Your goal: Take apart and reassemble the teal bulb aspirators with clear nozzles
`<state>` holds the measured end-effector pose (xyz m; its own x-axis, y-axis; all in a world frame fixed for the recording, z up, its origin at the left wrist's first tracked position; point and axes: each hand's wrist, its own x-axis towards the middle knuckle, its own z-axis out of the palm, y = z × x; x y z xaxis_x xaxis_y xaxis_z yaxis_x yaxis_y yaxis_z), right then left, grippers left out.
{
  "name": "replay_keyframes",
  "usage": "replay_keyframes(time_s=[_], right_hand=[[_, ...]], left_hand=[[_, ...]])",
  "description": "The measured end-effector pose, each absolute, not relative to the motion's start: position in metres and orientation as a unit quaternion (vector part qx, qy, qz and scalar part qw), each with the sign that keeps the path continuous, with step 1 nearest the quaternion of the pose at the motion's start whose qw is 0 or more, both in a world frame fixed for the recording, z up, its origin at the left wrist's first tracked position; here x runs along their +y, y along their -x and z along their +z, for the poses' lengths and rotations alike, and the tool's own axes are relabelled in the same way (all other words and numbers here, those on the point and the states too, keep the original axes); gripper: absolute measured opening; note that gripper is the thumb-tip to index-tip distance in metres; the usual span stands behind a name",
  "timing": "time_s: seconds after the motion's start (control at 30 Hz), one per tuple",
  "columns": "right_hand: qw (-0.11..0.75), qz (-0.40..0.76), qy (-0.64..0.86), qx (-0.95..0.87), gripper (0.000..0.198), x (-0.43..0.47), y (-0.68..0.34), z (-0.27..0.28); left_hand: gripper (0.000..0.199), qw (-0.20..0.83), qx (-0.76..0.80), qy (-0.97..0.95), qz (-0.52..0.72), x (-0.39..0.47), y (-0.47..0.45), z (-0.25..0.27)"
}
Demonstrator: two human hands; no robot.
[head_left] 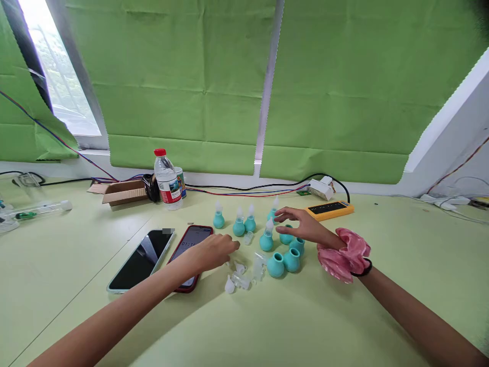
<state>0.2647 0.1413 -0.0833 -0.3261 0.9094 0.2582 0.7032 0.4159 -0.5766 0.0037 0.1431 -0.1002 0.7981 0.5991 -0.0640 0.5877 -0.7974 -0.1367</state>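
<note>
My left hand [217, 252] is closed, fingertips bent down just left of the loose clear parts; what they hold, if anything, is hidden. Beneath and beside it lie white pointed tips [229, 285] and clear plastic tubes [240, 280]. My right hand [300, 225] hovers with fingers apart over the turquoise rubber bulbs, holding nothing visible. Close to its fingers stands a bulb with a clear tube and white tip [266, 240], and another [272, 215] is partly behind them. Several open-topped bulbs [275, 266] sit below this hand. More tipped bulbs [219, 219] stand farther back.
Two phones lie at left, one dark-screened [139, 262] and one red-cased [187, 284] partly under my left forearm. Behind are a water bottle [168, 186], a can [181, 178], an open cardboard box [124, 193], cables and a yellow power strip [332, 210].
</note>
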Motion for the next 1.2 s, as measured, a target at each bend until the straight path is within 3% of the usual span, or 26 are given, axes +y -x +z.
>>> replay_keyframes(time_s=[0.07,0.23,0.33,0.43,0.5,0.57,0.7,0.77,1.0,1.1,1.2], right_hand=[[0.262,0.16,0.522,-0.796,0.042,0.136,-0.251,-0.083],[0.228,0.143,0.518,-0.812,0.024,0.137,-0.232,-0.096],[0.29,0.133,0.513,-0.797,0.022,0.136,-0.233,-0.091],[0.394,0.083,0.497,-0.769,0.021,0.114,-0.232,-0.071],[0.412,0.077,0.487,-0.766,0.022,0.087,-0.227,-0.059],[0.369,0.122,0.448,-0.805,0.025,0.055,-0.219,-0.057],[0.136,0.167,0.382,-0.899,0.02,0.017,-0.201,-0.08],[0.087,0.162,0.403,-0.896,0.02,0.017,-0.194,-0.097],[0.135,0.134,0.515,-0.836,0.019,0.039,-0.188,-0.124],[0.161,0.169,0.511,-0.827,0.016,0.035,-0.195,-0.127],[0.232,0.198,0.494,-0.814,0.034,0.034,-0.202,-0.136]], left_hand=[[0.024,0.063,-0.298,0.952,0.025,0.141,-0.008,-0.102],[0.021,0.066,-0.28,0.956,-0.062,0.125,-0.021,-0.095],[0.021,0.108,-0.265,0.941,-0.179,0.103,-0.026,-0.101],[0.017,0.163,-0.125,0.941,-0.269,0.075,-0.024,-0.118],[0.012,0.16,-0.011,0.95,-0.269,0.06,-0.019,-0.13],[0.01,0.08,0.0,0.957,-0.28,0.052,-0.01,-0.137],[0.029,-0.227,-0.209,0.898,-0.313,0.054,0.002,-0.14],[0.037,-0.336,-0.254,0.861,-0.285,0.058,0.001,-0.139],[0.041,-0.447,-0.354,0.783,-0.25,0.072,-0.02,-0.144],[0.041,-0.459,-0.357,0.758,-0.295,0.077,-0.018,-0.147],[0.038,-0.495,-0.367,0.696,-0.367,0.082,-0.015,-0.152]])
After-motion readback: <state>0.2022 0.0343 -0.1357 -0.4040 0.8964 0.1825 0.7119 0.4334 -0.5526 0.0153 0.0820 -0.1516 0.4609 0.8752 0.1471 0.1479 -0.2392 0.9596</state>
